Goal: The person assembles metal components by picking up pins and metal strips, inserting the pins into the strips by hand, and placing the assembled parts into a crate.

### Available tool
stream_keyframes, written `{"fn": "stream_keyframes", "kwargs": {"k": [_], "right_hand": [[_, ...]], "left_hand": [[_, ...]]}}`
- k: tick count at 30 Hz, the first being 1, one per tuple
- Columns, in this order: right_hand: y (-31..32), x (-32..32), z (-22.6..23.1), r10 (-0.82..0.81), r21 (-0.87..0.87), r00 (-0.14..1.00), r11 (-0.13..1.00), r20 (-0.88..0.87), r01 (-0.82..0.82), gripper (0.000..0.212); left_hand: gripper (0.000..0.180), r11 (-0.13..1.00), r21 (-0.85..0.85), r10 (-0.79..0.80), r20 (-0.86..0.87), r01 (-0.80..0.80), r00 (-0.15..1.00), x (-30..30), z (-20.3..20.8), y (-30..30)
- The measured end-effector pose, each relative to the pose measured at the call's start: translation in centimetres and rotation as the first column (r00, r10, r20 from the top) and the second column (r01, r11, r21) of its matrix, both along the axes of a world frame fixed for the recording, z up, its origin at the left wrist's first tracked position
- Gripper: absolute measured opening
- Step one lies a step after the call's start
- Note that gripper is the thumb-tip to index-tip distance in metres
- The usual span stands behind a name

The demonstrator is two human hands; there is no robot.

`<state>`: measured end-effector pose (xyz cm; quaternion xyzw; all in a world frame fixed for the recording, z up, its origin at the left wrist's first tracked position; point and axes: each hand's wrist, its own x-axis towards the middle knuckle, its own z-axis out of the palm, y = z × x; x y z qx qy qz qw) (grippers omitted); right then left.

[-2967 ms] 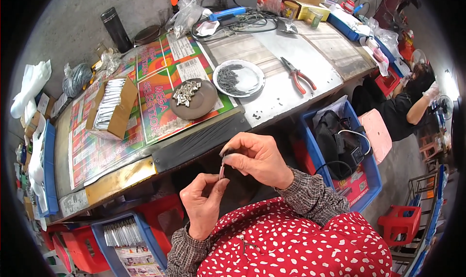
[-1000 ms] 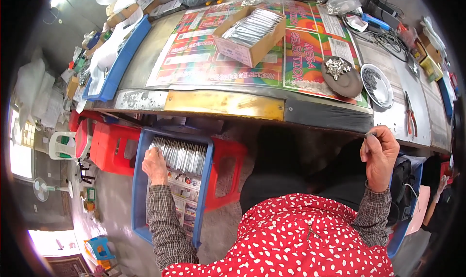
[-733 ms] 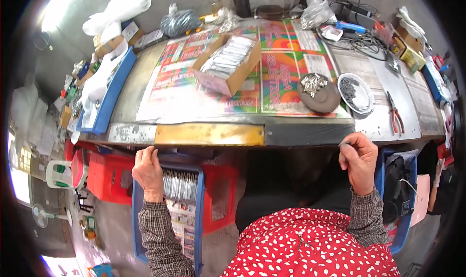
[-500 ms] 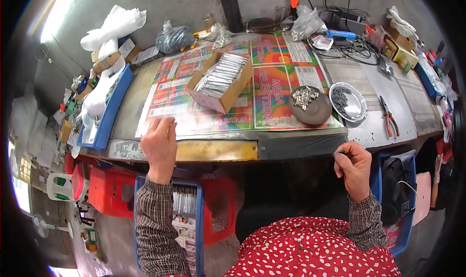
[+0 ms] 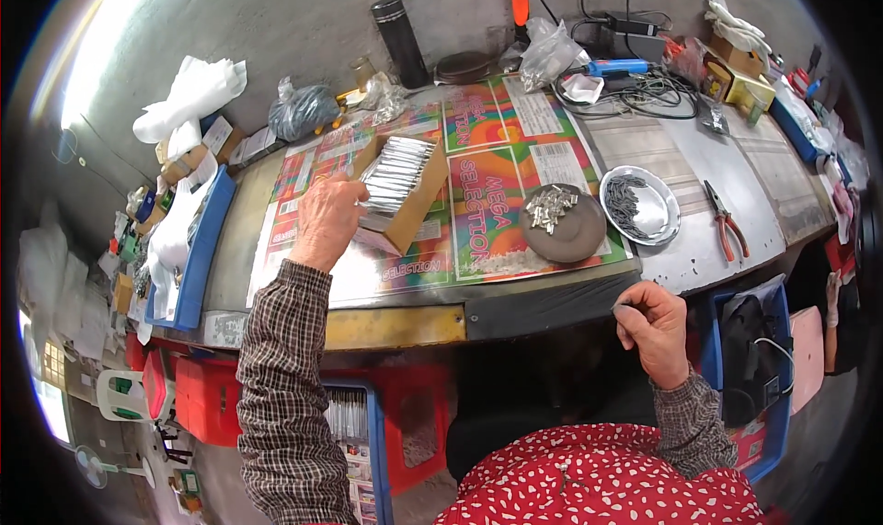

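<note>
An open cardboard box [image 5: 425, 199] on the bench holds a stack of slim silver pen-like rods [image 5: 397, 171]. My left hand [image 5: 329, 219] is at the box's left side, fingers curled beside the rod ends; what they grip, if anything, is hidden. In front of the bench's edge, my right hand [image 5: 655, 327] is closed in a pinch, with a small dark bit showing at the fingertips, too small to name. Beyond it stand a round brown dish [image 5: 568, 240] with small shiny metal pieces [image 5: 552, 207] and a white bowl [image 5: 659, 214] of dark grey small pieces [image 5: 625, 203].
Red-handled pliers [image 5: 727, 221] lie right of the bowl. A blue tray [image 5: 213, 235] stands at the left. Along the back are a black cylinder [image 5: 401, 42], plastic bags [image 5: 303, 109] and tangled cables [image 5: 644, 97]. Blue crates [image 5: 375, 433] sit below the bench.
My left hand has moved forward and slightly right, from the bench's front edge to the box's left side. My right hand stays pinched near the front edge. The whole view has shifted slightly.
</note>
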<state>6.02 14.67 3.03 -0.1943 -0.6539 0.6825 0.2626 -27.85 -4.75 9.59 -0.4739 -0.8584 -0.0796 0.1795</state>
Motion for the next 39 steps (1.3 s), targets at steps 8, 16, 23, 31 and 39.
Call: {"fn": "stream_keyframes", "kwargs": {"k": [8, 16, 23, 31, 39], "right_hand": [[0.2, -0.3, -0.1, 0.024, -0.079, 1.000, 0.997, 0.007, -0.024, 0.003], [1.4, -0.3, -0.1, 0.021, 0.000, 0.997, 1.000, 0.073, -0.021, 0.007], [5.4, 0.2, 0.4, -0.252, 0.590, 0.967, 0.784, 0.021, 0.192, 0.009], [12.2, 0.1, -0.1, -0.411, 0.922, 0.911, 0.361, 0.022, 0.140, 0.008], [14.9, -1.7, -0.9, -0.344, 0.991, 0.935, 0.124, 0.086, -0.045, 0.005]], "left_hand": [[0.007, 0.977, -0.150, -0.139, 0.079, 0.149, 0.987, -3.2, -0.8, 1.1], [0.006, 0.951, -0.091, -0.285, 0.102, 0.294, 0.953, -2.8, -0.4, 1.3], [0.006, 0.940, -0.167, -0.277, 0.142, 0.299, 0.950, -2.2, 0.1, 2.0], [0.009, 0.937, -0.215, -0.264, 0.073, 0.274, 0.962, -2.4, -0.2, 1.8], [0.008, 0.914, -0.291, -0.284, 0.044, 0.284, 0.958, -3.2, -0.2, 1.9]]}}
